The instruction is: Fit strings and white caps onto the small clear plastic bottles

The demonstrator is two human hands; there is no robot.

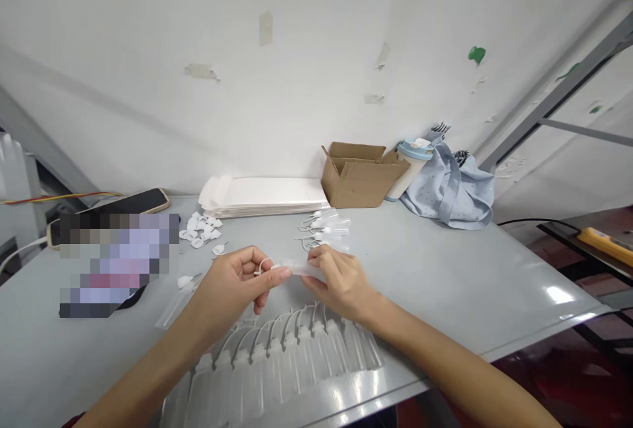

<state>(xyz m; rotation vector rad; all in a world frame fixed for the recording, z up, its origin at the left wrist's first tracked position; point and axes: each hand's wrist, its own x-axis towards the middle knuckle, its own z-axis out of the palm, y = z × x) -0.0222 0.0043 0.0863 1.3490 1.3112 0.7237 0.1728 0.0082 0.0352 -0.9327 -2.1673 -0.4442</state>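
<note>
A tube of smooth, translucent plastic is held nearly level above the tabletop. Its left end, beside which a thin white loop is curled, is pinched in the closed fingers of the left hand; its right end is gripped by the closed fingers of the right hand. Nearer the front edge, a row of clear, slender tubes is laid side by side, white-necked and topped by thin arched strips. A smaller group is set just beyond the right hand. To the left, small white caps are loosely heaped. Farther back, smooth white card is stacked flat beside an open box of brown cardboard; a blue-lidded cup and a soft, rumpled, pale-blue bag are placed next to it. The grey tabletop is smooth and glossy, with light reflected toward its right corner. It is backed by a white wall, to which scraps of tape are stuck.
</note>
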